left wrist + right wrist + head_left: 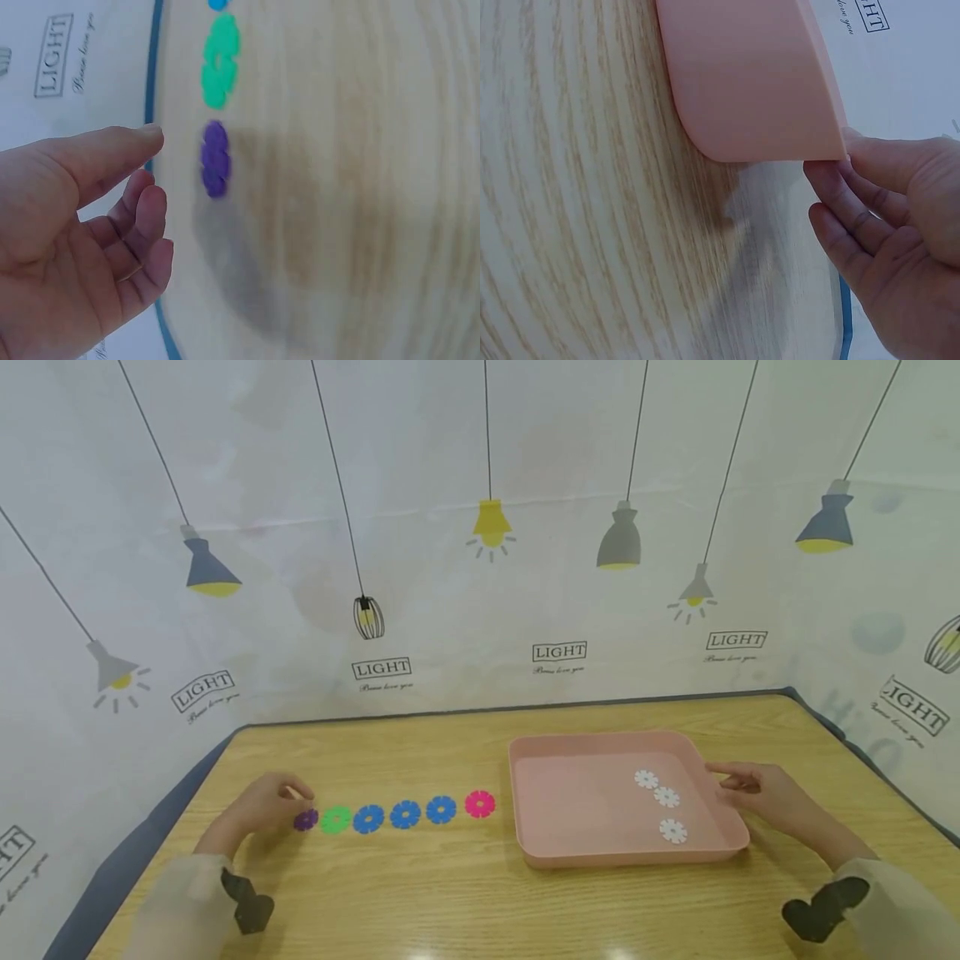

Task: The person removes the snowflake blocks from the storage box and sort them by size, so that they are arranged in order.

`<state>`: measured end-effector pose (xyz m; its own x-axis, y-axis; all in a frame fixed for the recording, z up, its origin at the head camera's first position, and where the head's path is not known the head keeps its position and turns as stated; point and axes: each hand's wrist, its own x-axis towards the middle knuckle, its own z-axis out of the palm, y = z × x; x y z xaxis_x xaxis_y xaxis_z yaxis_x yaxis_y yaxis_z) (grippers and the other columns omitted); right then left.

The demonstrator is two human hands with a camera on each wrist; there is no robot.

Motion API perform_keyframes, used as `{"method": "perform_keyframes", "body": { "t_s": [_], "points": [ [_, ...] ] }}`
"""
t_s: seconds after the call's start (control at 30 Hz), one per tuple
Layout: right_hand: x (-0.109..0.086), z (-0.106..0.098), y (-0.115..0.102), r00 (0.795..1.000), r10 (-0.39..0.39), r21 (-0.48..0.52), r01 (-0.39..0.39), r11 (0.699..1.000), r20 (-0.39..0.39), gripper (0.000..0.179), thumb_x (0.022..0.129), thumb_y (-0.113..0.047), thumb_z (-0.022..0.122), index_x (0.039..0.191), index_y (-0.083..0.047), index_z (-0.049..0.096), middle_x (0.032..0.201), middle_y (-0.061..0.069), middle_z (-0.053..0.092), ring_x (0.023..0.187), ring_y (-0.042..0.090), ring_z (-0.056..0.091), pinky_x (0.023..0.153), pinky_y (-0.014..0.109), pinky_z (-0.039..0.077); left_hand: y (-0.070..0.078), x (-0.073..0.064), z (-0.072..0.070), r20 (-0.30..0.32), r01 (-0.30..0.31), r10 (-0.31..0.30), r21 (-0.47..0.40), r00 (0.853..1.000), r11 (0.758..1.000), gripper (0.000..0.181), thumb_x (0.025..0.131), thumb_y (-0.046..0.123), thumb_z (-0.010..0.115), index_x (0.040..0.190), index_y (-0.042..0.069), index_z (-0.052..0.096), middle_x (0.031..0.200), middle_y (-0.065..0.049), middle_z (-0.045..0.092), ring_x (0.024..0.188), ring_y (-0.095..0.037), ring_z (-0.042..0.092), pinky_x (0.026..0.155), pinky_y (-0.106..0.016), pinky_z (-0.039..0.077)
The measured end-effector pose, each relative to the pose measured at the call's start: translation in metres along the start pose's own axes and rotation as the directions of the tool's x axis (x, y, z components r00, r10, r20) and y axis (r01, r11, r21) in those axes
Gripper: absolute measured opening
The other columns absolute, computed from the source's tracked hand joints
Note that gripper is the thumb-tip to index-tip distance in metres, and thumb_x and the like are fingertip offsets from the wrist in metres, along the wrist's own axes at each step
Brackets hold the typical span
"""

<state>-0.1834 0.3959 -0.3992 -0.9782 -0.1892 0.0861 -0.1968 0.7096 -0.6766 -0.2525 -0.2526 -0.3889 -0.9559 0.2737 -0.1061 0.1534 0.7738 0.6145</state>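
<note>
My left hand (272,802) hovers just over the purple notched disc (306,819) at the left end of a row. In the left wrist view that purple disc (216,159) lies flat on the table, apart from the loosely bent fingers. Beside it is a green disc (336,820), then three blue discs (405,814) and a pink disc (480,803). With thumb and fingers, my right hand (761,793) pinches the right rim of a pink tray (585,860). The grip on the tray wall (757,90) shows in the right wrist view. Three white discs (666,797) lie inside the tray.
The wooden table (420,893) has a dark blue border at its back edge. Behind it hangs a white cloth (450,602) printed with lamps and the word LIGHT. The tray stands right of the pink disc, with a small gap between them.
</note>
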Motion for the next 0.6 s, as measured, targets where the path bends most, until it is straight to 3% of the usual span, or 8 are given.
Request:
{"method": "perform_keyframes", "body": {
  "t_s": [0.17,0.33,0.47,0.6],
  "points": [
    [0.0,0.0,-0.002,1.0,0.016,-0.016,-0.016,1.0,0.001,0.046,0.089,-0.012,0.06,0.125,0.012,0.047,0.092,0.015,0.065,0.08,0.014,0.061,0.064,0.026,0.05,0.028,0.01,0.0,-0.011,-0.066,0.067,0.069,0.998,0.995,0.016,0.086,0.013,0.061,0.094,-0.001,0.062,0.085,-0.01,0.059,0.075,-0.021,0.056,0.061,-0.035,0.045],
    [0.0,0.0,-0.003,1.0,0.014,-0.016,-0.014,1.0,-0.002,0.045,0.088,-0.011,0.061,0.124,0.013,0.047,0.091,0.015,0.065,0.079,0.015,0.061,0.064,0.027,0.05,0.062,0.026,0.014,0.005,-0.133,0.133,0.051,0.991,0.99,0.015,0.088,0.013,0.06,0.098,0.002,0.062,0.085,-0.007,0.058,0.077,-0.02,0.054,0.063,-0.034,0.044],
    [0.0,0.0,-0.002,1.0,0.011,-0.004,-0.011,1.0,0.0,0.045,0.088,-0.01,0.061,0.124,0.013,0.048,0.092,0.016,0.065,0.078,0.013,0.061,0.064,0.026,0.05,0.097,0.041,0.031,0.028,-0.208,0.207,0.035,0.978,0.977,0.014,0.088,0.013,0.061,0.099,0.004,0.062,0.083,-0.004,0.057,0.075,-0.018,0.052,0.06,-0.031,0.044],
    [0.0,0.0,-0.002,1.0,0.015,0.003,-0.015,1.0,0.0,0.045,0.088,-0.011,0.061,0.124,0.013,0.047,0.093,0.017,0.065,0.079,0.014,0.061,0.064,0.026,0.05,0.135,0.053,0.051,0.059,-0.298,0.296,0.025,0.953,0.954,0.013,0.087,0.012,0.061,0.098,0.006,0.062,0.081,-0.003,0.056,0.072,-0.016,0.052,0.058,-0.029,0.045]
  ]
}}
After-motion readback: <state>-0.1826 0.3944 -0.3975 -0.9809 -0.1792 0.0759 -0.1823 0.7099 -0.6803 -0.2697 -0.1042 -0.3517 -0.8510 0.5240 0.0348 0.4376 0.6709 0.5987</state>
